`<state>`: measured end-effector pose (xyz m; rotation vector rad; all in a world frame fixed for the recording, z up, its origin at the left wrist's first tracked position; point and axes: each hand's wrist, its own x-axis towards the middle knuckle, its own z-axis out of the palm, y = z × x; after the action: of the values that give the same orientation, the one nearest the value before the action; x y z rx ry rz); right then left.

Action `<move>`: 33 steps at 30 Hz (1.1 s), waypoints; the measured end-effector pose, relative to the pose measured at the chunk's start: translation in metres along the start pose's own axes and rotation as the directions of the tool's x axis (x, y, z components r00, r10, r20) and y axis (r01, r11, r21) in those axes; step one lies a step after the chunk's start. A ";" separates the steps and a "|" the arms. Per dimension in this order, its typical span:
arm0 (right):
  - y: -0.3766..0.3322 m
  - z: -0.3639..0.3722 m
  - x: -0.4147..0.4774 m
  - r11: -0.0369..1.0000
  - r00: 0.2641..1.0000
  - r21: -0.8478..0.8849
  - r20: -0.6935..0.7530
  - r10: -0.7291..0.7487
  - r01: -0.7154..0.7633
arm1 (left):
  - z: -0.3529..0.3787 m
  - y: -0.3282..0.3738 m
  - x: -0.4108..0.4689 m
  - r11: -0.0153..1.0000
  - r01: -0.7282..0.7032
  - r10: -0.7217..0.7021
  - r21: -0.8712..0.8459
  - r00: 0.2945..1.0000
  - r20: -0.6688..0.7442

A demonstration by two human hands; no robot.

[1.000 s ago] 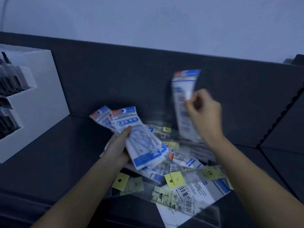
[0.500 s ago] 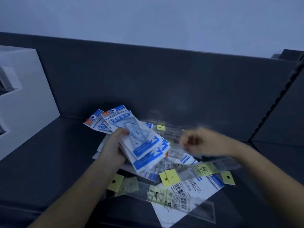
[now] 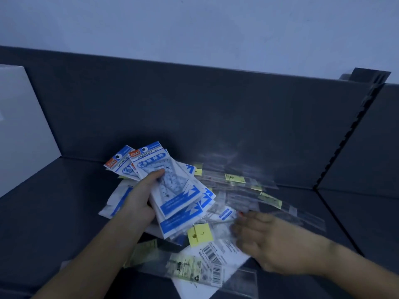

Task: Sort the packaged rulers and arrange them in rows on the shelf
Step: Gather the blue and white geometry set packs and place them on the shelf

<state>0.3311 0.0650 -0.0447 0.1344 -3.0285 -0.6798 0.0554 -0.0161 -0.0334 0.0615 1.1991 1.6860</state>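
Observation:
My left hand (image 3: 138, 203) grips a fanned stack of blue-and-white geometric ruler packs (image 3: 172, 188), held above a loose pile on the dark shelf (image 3: 54, 212). The pile holds clear sleeves with yellow tags (image 3: 199, 234) and a white pack lying barcode side up (image 3: 216, 253). My right hand (image 3: 274, 247) is blurred and low over the right side of the pile, its fingertips at a clear pack by the white one. Whether it holds anything is unclear. More clear ruler sleeves (image 3: 241, 182) lie toward the back.
A white display box (image 3: 19, 130) stands at the left on the shelf. The dark back panel (image 3: 194, 108) rises behind the pile. A notched upright (image 3: 349, 134) divides this bay from the one at the right.
My right hand has dropped from holding a pack up high to the pile's right side, without that pack. The left hand keeps its stack, which looks thicker. The view has shifted right.

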 end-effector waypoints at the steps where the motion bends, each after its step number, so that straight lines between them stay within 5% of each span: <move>1: -0.002 0.003 0.002 0.999 0.996 -0.016 -0.079 -0.051 0.050 | 0.002 -0.001 0.000 1.000 -0.005 0.005 -0.006 1.000 -0.004; 6: 0.014 0.007 0.008 0.992 0.937 -0.114 -0.339 -0.083 0.046 | 0.009 0.000 -0.003 0.999 -0.043 0.042 -0.028 0.999 -0.032; 12: 0.065 -0.018 0.005 0.952 0.787 0.200 -0.536 0.305 -0.233 | 0.004 0.028 -0.008 0.981 -0.179 0.175 -0.078 0.983 -0.056; 19: 0.108 -0.046 0.022 0.865 0.682 0.301 -0.531 0.502 -0.401 | 0.005 0.031 -0.007 0.975 -0.222 0.221 -0.024 0.975 -0.027; 25: 0.081 -0.053 0.097 0.779 0.549 0.490 -0.555 0.625 -0.392 | 0.040 -0.002 0.004 0.995 -0.090 0.084 0.043 0.987 0.134; 28: 0.060 -0.045 0.137 0.656 0.552 0.661 -0.414 0.723 -0.364 | 0.062 -0.016 0.001 0.992 -0.034 0.068 -0.122 0.956 0.285; 31: 0.048 -0.036 0.160 0.553 0.483 0.650 -0.309 0.819 -0.521 | 0.070 -0.014 -0.002 0.947 0.099 0.036 -0.305 0.913 0.406; 33: 0.050 -0.029 0.165 0.500 0.449 0.710 -0.283 0.848 -0.496 | 0.067 -0.010 0.002 0.914 0.138 0.048 -0.382 0.897 0.439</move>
<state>0.1646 0.0823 0.0051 -0.7509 -2.1663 0.2874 0.0980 0.0298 -0.0081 0.1497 0.4948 1.7282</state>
